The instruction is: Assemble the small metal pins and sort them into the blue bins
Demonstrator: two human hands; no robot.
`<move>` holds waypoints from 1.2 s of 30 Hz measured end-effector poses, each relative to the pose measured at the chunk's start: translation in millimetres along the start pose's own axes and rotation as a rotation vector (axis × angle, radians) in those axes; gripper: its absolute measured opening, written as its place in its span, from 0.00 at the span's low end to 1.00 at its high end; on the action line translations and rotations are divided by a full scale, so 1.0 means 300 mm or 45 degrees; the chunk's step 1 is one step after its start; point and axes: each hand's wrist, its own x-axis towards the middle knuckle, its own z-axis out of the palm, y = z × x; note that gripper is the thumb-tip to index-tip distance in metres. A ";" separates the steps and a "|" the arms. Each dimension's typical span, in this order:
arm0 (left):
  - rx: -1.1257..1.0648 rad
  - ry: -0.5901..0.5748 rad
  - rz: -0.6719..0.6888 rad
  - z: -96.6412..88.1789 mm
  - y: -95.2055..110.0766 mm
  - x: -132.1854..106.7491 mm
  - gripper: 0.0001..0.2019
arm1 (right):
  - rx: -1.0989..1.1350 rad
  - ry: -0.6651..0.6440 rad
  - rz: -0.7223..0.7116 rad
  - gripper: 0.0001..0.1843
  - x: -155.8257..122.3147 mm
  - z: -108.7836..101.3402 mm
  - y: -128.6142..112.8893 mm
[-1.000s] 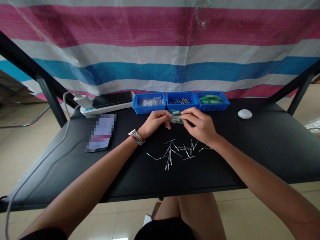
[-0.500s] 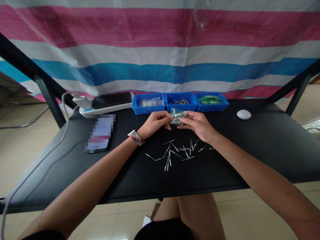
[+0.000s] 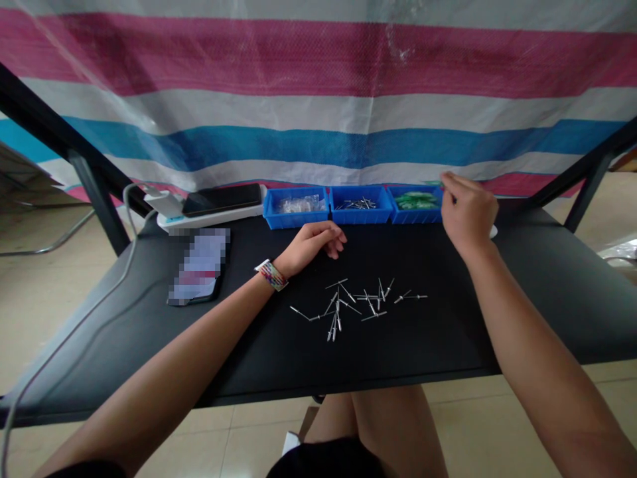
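Packet [image 3: 432, 182], blurred, in right hand [image 3: 468, 209], fingers pinched

Two hands in play, one left hand [image 3: 316, 247] and one right hand [image 3: 468, 211], and one woven wristband [image 3: 272, 273]! Across the back it's three blue bins [image 3: 361, 216], count them, three! Out front, loose metal rivets [image 3: 339, 324], well over a dozen, too tangled for an exact tally. Those piled in the middle bin? Too heaped to number! Over on the left: one phone [image 3: 192, 269], one dark slab [image 3: 223, 198], one power strip [image 3: 219, 218], one plug [image 3: 166, 203], all on one worktop [image 3: 259, 365]!
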 end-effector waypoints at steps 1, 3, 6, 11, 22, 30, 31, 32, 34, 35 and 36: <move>0.002 0.000 -0.002 0.000 -0.001 0.000 0.17 | -0.050 -0.021 0.015 0.25 0.002 0.012 0.032; 0.014 0.007 -0.010 -0.002 -0.001 0.000 0.17 | -0.086 -0.091 0.031 0.25 0.000 0.045 0.079; 0.030 0.011 -0.017 -0.004 0.001 -0.002 0.18 | -0.070 -0.147 0.007 0.25 0.000 0.091 0.110; 0.031 -0.006 -0.008 -0.004 0.007 -0.003 0.17 | -0.040 -0.141 0.012 0.26 -0.001 0.131 0.115; 0.062 -0.035 -0.017 0.000 0.004 -0.002 0.15 | 0.169 0.078 -0.157 0.19 -0.028 0.075 -0.063; 0.070 0.021 0.006 0.005 0.022 -0.008 0.14 | 0.843 -0.758 -0.686 0.03 -0.207 -0.007 -0.443; 0.072 0.026 0.012 0.006 0.023 -0.008 0.14 | 0.824 -0.815 -0.695 0.03 -0.223 -0.003 -0.459; 0.075 0.030 0.017 0.006 0.024 -0.008 0.14 | 0.795 -0.851 -0.697 0.03 -0.235 0.003 -0.467; 0.081 0.024 0.014 0.006 0.024 -0.008 0.14 | 0.750 -0.877 -0.705 0.05 -0.245 0.017 -0.468; 0.083 0.023 0.012 0.006 0.024 -0.007 0.14 | 0.744 -0.879 -0.711 0.05 -0.245 0.023 -0.464; 0.085 0.026 0.009 0.006 0.023 -0.007 0.14 | 0.749 -0.883 -0.715 0.06 -0.244 0.028 -0.459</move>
